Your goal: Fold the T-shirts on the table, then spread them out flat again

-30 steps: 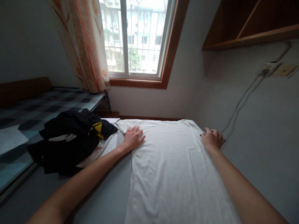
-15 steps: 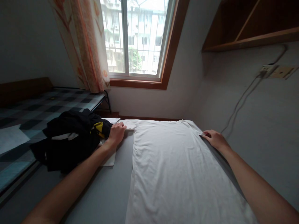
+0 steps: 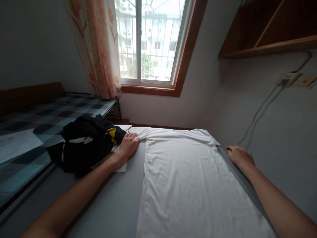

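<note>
A white T-shirt (image 3: 183, 178) lies spread flat on the grey surface, with small wrinkles across its body. At its far left, my left hand (image 3: 129, 144) has its fingers closed on the sleeve. My right hand (image 3: 240, 156) is by the right edge of the surface, a short way off the right sleeve, fingers loosely bent and holding nothing visible. The right sleeve (image 3: 215, 141) lies flat. Beside my left forearm sits a heap of black clothing (image 3: 86, 148) with a yellow patch, partly over some white material.
To the left is a bed with a checked cover (image 3: 49, 115) and a sheet of paper (image 3: 19, 143) on it. A window (image 3: 153, 49) and curtain (image 3: 99, 49) are ahead. Along the right wall are a wooden shelf (image 3: 269, 49), a socket (image 3: 289, 79) and a hanging cable (image 3: 257, 114).
My right hand has let go of the right sleeve and moved slightly right, away from it. My left hand stays at the left sleeve. The view has shifted a little.
</note>
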Demonstrator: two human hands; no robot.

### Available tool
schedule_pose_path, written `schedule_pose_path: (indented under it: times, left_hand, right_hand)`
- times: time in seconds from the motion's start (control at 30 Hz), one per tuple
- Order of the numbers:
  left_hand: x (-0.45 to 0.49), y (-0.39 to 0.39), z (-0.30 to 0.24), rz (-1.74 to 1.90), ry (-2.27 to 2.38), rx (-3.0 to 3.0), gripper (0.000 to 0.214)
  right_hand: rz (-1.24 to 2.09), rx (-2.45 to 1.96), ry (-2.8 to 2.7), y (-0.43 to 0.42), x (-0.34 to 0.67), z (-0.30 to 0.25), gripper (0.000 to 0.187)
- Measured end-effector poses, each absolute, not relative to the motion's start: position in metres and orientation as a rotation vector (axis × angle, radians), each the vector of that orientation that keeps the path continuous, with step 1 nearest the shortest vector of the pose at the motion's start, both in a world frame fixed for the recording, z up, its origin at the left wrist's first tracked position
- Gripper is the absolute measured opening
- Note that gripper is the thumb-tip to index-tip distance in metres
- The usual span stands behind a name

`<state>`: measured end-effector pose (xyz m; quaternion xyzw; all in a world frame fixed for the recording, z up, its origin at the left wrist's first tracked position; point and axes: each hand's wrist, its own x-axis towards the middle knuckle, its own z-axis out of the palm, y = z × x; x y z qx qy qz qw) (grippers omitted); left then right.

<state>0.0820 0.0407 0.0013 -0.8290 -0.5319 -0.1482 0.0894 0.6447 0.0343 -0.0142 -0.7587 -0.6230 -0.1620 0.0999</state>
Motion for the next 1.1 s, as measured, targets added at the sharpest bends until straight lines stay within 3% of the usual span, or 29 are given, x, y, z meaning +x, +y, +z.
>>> schedule_pose_path:
  times: [0.13,0.4,0.9,1.1]
  left_hand:
    - [0.109,0.012,-0.007,-0.617,-1.282,-2.787,0.037]
    - [0.127,-0.022,-0.012,-0.357,-0.954,-3.14,0.06]
    - [0.126,-0.071,-0.013,-0.284,-0.99,-3.124,0.063]
    - [0.115,-0.048,-0.012,-0.498,-1.185,-2.95,0.05]
  right_hand:
    - [-0.419,-2.113,-1.84,0.036,0.596,-0.013,0.039]
    - [-0.19,-2.098,-2.157,0.0,0.506,-0.047,0.061]
    - [-0.184,-2.053,-2.187,-0.042,0.508,-0.045,0.058]
    - [-0.164,-2.08,-2.201,-0.046,0.512,-0.048,0.059]
